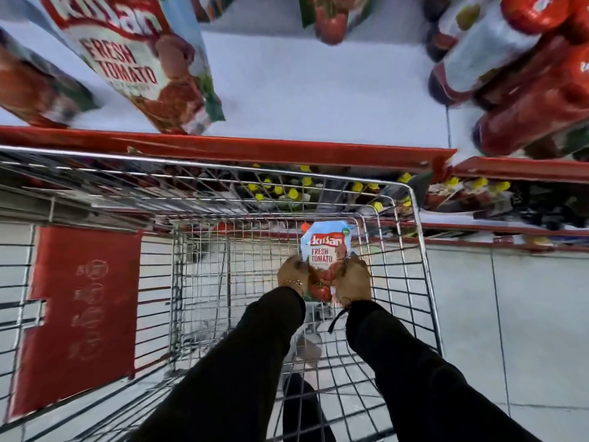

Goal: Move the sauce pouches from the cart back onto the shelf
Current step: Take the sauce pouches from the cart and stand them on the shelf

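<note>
Deep inside the wire cart (pixel 417 237) I hold one sauce pouch (pixel 325 247), light blue with red "Fresh Tomato" lettering and tomato pictures. My left hand (pixel 291 275) grips its left edge and my right hand (pixel 353 280) grips its right edge; both arms wear black sleeves. The pouch stands upright, facing me. Above the cart, the white shelf (pixel 302 90) with a red front lip holds a matching large pouch (pixel 134 59) at the left and another pouch (pixel 35 87) at the far left.
Red sauce bottles and packs (pixel 522 90) crowd the shelf's right side. A further pouch (pixel 331 17) stands at the shelf's back. Yellow-capped bottles (pixel 293 193) fill the lower shelf behind the cart. A red child-seat flap (pixel 79 314) hangs at the cart's left. Grey tiled floor lies right.
</note>
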`<state>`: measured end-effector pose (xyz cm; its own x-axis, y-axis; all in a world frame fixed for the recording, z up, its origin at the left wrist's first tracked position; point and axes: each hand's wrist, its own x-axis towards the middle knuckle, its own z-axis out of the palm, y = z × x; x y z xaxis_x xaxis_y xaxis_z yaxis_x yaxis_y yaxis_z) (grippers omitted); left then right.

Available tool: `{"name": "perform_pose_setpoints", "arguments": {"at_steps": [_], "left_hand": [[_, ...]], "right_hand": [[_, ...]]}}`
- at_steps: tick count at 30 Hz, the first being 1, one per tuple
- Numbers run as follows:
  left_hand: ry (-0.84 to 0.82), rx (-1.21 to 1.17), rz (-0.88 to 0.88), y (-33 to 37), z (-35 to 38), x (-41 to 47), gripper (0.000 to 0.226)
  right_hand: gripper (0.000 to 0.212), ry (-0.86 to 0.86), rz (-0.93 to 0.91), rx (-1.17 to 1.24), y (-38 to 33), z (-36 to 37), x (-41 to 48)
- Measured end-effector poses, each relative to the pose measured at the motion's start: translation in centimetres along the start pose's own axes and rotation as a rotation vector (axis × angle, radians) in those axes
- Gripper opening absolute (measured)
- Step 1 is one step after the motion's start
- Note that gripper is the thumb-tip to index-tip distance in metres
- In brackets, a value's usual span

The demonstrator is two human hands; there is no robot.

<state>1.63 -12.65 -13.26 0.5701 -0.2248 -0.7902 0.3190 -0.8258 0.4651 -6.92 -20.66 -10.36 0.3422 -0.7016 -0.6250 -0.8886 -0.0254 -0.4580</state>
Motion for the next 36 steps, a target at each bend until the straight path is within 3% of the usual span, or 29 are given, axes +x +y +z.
{"name": "perform_pose_setpoints", "arguments": {"at_steps": [5, 10, 13, 19, 25, 36], "left_hand": [[0.111, -0.302, -0.164, -1.7, -1.0, 0.2, 0.026], [0.12, -0.64, -0.216, -3.0, -2.3, -1.1, 0.009], [0.176, -0.639, -0.13, -3.2, -3.4, -2.9, 0.004], [0.284, -0.521, 0.109, -1.6, -6.5, -8.2, 0.026], [0.324, -0.467, 0.346, 1.0, -9.7, -13.7, 0.022], [0.404, -0.519, 0.605, 6.1, -12.3, -21.3, 0.015]], "right_hand": [[0.014, 0.018, 0.029, 0.039, -0.3, 0.0, 0.3], [0.024, 0.117, 0.001, 0.13, -0.9, 0.0, -1.1], [0.022, 0.133, -0.063, 0.189, -1.5, -0.7, -2.8], [0.018, 0.151, -0.14, 0.3, -3.3, -3.2, -6.7], [0.02, 0.169, -0.241, 0.474, -5.1, -6.5, -11.0], [0.015, 0.21, -0.462, 0.713, -8.5, -13.3, -16.1]]}}
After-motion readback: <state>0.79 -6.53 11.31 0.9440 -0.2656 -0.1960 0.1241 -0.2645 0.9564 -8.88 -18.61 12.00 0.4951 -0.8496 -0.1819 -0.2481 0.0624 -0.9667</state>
